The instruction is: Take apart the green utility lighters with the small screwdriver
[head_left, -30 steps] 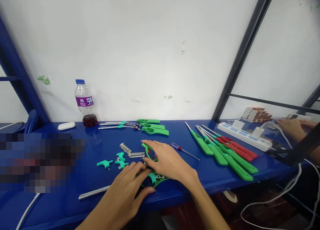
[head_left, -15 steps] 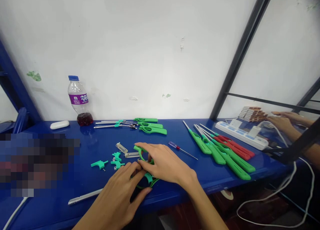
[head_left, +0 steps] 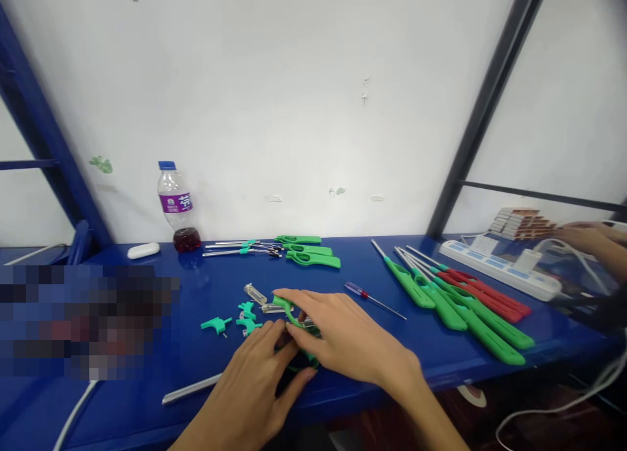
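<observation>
My left hand (head_left: 257, 376) is closed around the lower part of a green lighter casing (head_left: 287, 305), thumb below and fingers on top. My right hand (head_left: 350, 330) bends over the same casing, its fingers gripping the upper end. Most of the casing and whatever parts lie in it are hidden by my fingers. From beneath my left hand a silver metal tube (head_left: 192, 389) sticks out to the left; I cannot tell whether it is joined to the casing. Teal triggers (head_left: 216, 325) and clear plastic fuel tanks (head_left: 255, 295) lie just beyond my left hand.
A screwdriver (head_left: 375, 300) lies right of my hands. Farther right are green lighters (head_left: 448, 309), red lighters (head_left: 477, 287) and a power strip (head_left: 499, 268). Metal tubes with wires (head_left: 240, 250), green casing halves (head_left: 313, 259), a bottle (head_left: 177, 206) and a white case (head_left: 144, 250) stand along the wall.
The view has swung left, so everything sits farther right in the picture. Both hands keep their hold on the casing, and my right fingers now cover more of its inner parts.
</observation>
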A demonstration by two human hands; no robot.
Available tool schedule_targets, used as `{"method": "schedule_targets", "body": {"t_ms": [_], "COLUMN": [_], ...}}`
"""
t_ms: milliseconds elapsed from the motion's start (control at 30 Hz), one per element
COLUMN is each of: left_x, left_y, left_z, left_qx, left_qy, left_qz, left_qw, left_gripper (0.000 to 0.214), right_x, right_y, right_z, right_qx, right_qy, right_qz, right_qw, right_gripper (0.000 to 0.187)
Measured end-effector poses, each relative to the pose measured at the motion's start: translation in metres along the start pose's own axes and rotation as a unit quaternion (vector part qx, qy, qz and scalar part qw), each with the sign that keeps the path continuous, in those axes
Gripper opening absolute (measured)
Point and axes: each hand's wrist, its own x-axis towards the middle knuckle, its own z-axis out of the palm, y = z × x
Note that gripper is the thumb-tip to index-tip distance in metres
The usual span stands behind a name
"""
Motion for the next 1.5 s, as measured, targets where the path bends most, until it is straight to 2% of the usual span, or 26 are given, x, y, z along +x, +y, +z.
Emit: {"method": "schedule_targets", "body": {"t_ms": [133, 233, 333, 467, 600, 833, 1000, 1167, 1300, 1400, 1500], "left_x": [-0.001, -0.003, -0.004, -0.004, -0.006, -0.010, -0.011, -0.005, -0.002, -0.001, -0.001], "left_y": [0.002, 0.000, -0.004, -0.009, -0.011, -0.017, -0.016, -0.010, -0.009, -0.010, -0.012], "left_z": [-0.002, 0.001, 0.005, 0.010, 0.012, 0.018, 0.019, 0.014, 0.011, 0.011, 0.012], "left_qx": [-0.023, -0.013, 0.008, 0.027, 0.038, 0.050, 0.056, 0.035, 0.047, 0.065, 0.072], "left_qy": [-0.011, -0.022, -0.020, 0.007, 0.024, 0.031, 0.030, 0.032, 0.069, 0.094, 0.093], "left_qz": [-0.012, -0.023, -0.021, -0.006, 0.006, 0.006, -0.003, -0.001, 0.005, 0.013, 0.014], "left_qw": [1.000, 0.999, 1.000, 1.000, 0.999, 0.998, 0.998, 0.999, 0.997, 0.993, 0.993], "left_gripper": [0.023, 0.025, 0.027, 0.032, 0.032, 0.034, 0.036, 0.031, 0.029, 0.028, 0.028], "right_x": [-0.012, -0.015, -0.010, -0.005, -0.007, -0.009, -0.006, -0.008, -0.014, -0.017, -0.016], "right_y": [-0.013, -0.012, 0.004, 0.040, 0.061, 0.066, 0.073, 0.075, 0.073, 0.074, 0.077], "right_z": [-0.011, -0.019, -0.026, -0.033, -0.039, -0.044, -0.039, -0.042, -0.049, -0.050, -0.048], "right_qx": [0.049, 0.073, 0.097, 0.171, 0.228, 0.293, 0.250, 0.207, 0.148, 0.131, 0.116], "right_qy": [-0.013, 0.007, 0.080, 0.190, 0.232, 0.236, 0.197, 0.252, 0.289, 0.256, 0.185], "right_qz": [-0.020, -0.029, -0.013, -0.025, -0.012, 0.016, 0.056, 0.054, 0.073, 0.093, 0.118], "right_qw": [0.999, 0.997, 0.992, 0.966, 0.946, 0.927, 0.946, 0.944, 0.943, 0.953, 0.969], "right_gripper": [0.055, 0.054, 0.047, 0.048, 0.048, 0.057, 0.058, 0.056, 0.057, 0.059, 0.060]}}
